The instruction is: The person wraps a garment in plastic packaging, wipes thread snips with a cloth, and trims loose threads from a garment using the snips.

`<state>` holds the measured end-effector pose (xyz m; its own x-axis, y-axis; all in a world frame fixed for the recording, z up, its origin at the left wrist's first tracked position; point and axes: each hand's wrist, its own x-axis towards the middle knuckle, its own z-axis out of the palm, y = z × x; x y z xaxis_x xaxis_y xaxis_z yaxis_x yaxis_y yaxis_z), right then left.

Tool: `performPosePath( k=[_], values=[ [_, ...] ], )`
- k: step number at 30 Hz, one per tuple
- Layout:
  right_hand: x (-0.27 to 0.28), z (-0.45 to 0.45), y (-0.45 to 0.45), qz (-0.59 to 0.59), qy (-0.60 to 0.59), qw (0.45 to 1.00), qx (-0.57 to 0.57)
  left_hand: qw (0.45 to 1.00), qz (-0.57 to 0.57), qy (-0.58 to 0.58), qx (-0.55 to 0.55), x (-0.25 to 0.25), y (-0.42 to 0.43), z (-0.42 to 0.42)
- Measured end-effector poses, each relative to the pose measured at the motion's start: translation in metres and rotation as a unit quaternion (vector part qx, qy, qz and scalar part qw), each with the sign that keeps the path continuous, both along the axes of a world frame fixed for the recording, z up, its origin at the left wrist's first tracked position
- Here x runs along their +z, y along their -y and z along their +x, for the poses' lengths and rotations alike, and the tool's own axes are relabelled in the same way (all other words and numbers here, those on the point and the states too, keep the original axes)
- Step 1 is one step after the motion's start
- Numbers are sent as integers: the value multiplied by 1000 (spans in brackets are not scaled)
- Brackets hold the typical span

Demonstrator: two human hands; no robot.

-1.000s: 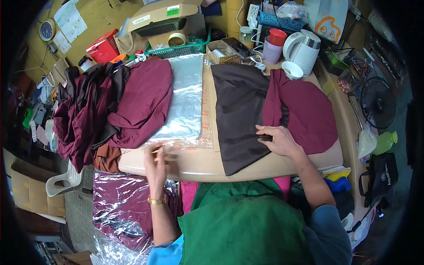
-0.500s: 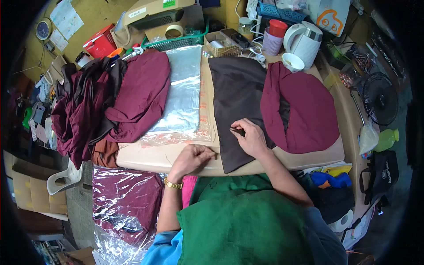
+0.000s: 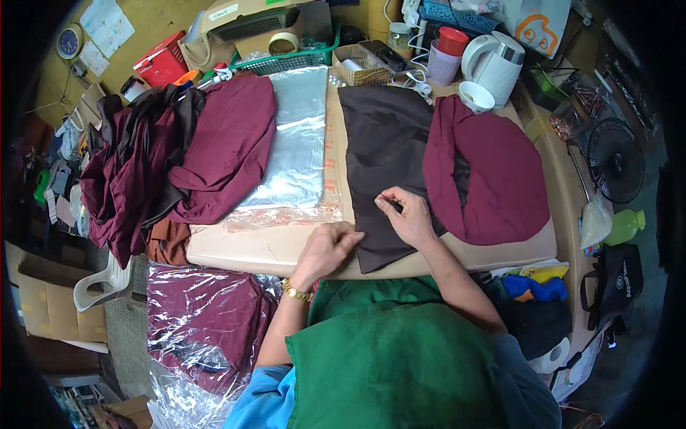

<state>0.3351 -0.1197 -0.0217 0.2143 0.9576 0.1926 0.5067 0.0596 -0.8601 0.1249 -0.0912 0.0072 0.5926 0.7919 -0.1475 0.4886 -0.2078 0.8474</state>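
A dark brown cloth (image 3: 382, 154) lies flat on the tan table (image 3: 236, 250), beside a folded maroon cloth (image 3: 500, 179) that overlaps its right side. My left hand (image 3: 329, 249), with a gold watch at the wrist, is closed at the brown cloth's lower left edge; what its fingers hold is too small to tell. Over the middle of the same cloth, my right hand (image 3: 407, 216) is pinched, and whatever is between its fingertips cannot be made out. Clear plastic bags (image 3: 293, 143) lie flat to the left.
Crumpled maroon and black cloths (image 3: 136, 171) heap at the left. A white kettle (image 3: 493, 68), a white bowl (image 3: 476, 97), a basket (image 3: 361, 66) and a green tray (image 3: 307, 58) stand at the back. Plastic-wrapped maroon cloth (image 3: 204, 322) lies below the table edge.
My left hand has moved right to the brown cloth's edge. My right hand has moved left, off the maroon cloth's side and over the brown cloth, its fingers now pinched.
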Motion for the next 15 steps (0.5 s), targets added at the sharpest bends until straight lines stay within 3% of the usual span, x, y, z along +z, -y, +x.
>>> performPosePath(
  k=[5,7,9,11,13,15],
  values=[
    [4,-2,1,17,-15,1000,19,984,-60,152,63,-15,3,-25],
    [21,-5,4,-20,47,999,5,986,-62,138,76,-14,5,-31],
    [9,-5,0,18,41,999,4,986,-63,125,88,-13,7,-31],
    [3,-5,0,55,35,998,2,965,-54,154,204,-12,9,-22],
    [14,-7,2,4,-62,998,17,979,-11,121,164,-10,13,-3],
    [11,-9,2,24,-63,998,17,988,35,90,123,-5,9,4]
  ],
)
